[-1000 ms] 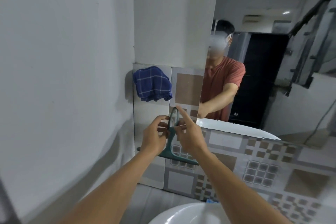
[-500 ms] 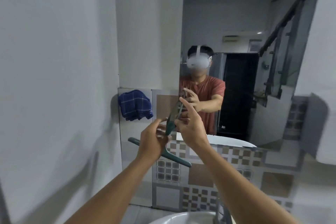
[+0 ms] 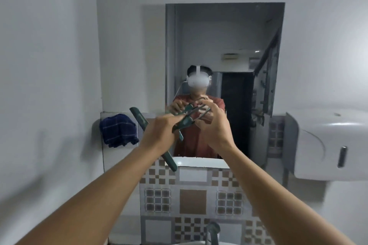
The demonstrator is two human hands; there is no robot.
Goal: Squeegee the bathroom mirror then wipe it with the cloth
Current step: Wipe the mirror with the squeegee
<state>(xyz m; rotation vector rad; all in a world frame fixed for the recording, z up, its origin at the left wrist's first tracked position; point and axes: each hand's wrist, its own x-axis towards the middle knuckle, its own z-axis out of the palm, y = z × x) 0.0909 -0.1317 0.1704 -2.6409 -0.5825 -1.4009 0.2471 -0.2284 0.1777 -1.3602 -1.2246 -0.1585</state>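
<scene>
A tall rectangular mirror (image 3: 225, 45) hangs on the white wall straight ahead. I hold a dark green squeegee (image 3: 140, 118) in front of its lower part, not touching the glass. My left hand (image 3: 159, 135) grips the squeegee near its blade, which slants from upper left to lower right. My right hand (image 3: 214, 127) pinches the far end of the handle. A dark blue checked cloth (image 3: 118, 130) hangs on the wall to the left of the mirror, about level with my hands.
A white dispenser box (image 3: 326, 145) juts from the wall at the right. Patterned brown and grey tiles (image 3: 193, 201) cover the wall below the mirror. A tap (image 3: 213, 230) and the rim of a white basin (image 3: 189, 243) sit at the bottom edge.
My view has swung up and right, so the whole mirror is now centred. Both hands have lifted the squeegee higher, and its blade has tilted more upright.
</scene>
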